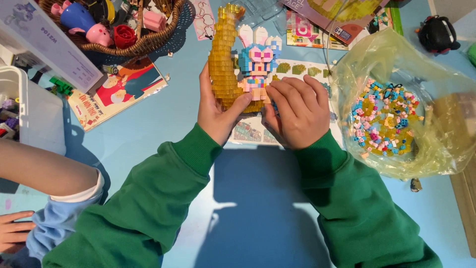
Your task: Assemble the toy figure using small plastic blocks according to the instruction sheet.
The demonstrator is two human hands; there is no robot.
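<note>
my left hand [216, 111] is wrapped narrow around the lower curve of the translucent yellow crescent-moon model built of small bricks [224, 54], thumb across its front, fingers behind. my right hand [296, 111] is curled, fingertips [271, 94] pinched in at the foot of the small blue, pink and white brick rabbit figure [256, 62] that sits in the moon's hollow; whether a loose brick is under those tips i cannot tell, they cover it.

risks as i judge them: pressing too hard at the rabbit's base could pop rows loose or snap the thin moon tip above my left fingers, since only the bottom is held. a tilt of my left wrist and the whole model could fall onto the printed instruction sheet [297, 69] under my fingers.

just right of my right hand, the crinkled clear plastic bag of loose mixed-colour bricks [384, 121] lies open; an elbow nudge could spill it over the light blue table [258, 198].

far up-left of my left hand, a woven wicker basket of small toys [148, 44]. at lower left another person's arm in a pale blue sleeve [54, 226], close enough to bump me.
</note>
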